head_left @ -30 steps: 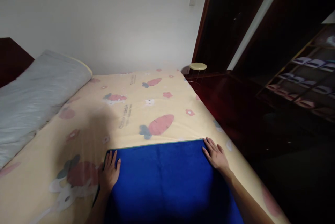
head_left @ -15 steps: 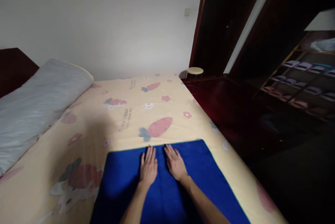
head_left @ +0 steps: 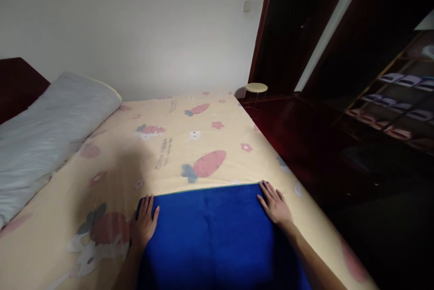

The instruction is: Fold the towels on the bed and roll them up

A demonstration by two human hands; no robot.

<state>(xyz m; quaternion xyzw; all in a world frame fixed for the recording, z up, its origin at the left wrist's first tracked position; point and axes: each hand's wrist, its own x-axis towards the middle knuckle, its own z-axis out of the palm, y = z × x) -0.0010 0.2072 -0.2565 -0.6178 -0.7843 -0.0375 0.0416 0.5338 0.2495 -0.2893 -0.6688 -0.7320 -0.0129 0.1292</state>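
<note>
A blue cloth (head_left: 210,231) with a thin green edge lies spread on the patterned bed sheet (head_left: 183,145). My left hand (head_left: 145,221) rests palm down on the cloth's far left corner, fingers extended. At the far right corner, my right hand (head_left: 275,203) lies palm down with its fingers apart and its fingertips on the cloth's edge. Neither hand grips anything. A faint crease runs down the middle of the cloth between them.
A grey folded quilt (head_left: 57,122) lies along the bed's left side, by a dark headboard (head_left: 20,86). Beyond the bed's far right corner stands a round stool (head_left: 257,87). A shoe rack (head_left: 389,100) with several shoes is at the right.
My hands have moved apart from near the middle of the cloth's far edge, the left one to the left corner and the right one to the right corner. The view has shifted slightly.
</note>
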